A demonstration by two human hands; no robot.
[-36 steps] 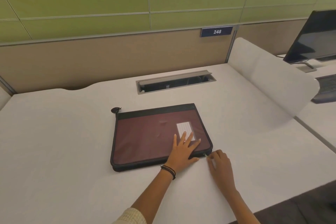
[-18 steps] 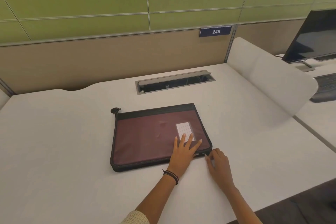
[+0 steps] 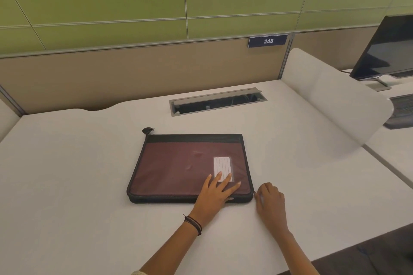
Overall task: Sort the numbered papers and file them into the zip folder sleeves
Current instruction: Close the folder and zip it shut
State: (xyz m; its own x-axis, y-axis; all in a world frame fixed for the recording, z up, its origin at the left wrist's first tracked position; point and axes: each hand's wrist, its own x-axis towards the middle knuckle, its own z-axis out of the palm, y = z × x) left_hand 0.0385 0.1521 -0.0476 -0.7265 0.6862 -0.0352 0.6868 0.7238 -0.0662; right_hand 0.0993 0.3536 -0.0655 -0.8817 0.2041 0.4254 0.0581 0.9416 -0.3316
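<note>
Now a maroon fabric zip folder (image 3: 178, 167) is lying flat.
Left hand (image 3: 214, 194) is pressing it, fingers straight; right hand (image 3: 270, 201) is curling at its corner, grip unclear.

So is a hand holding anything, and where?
The right hand seems to pinch the folder at its near right corner. The left hand only presses flat on top.

"248" on blue partition sign (image 3: 267, 41)
</note>
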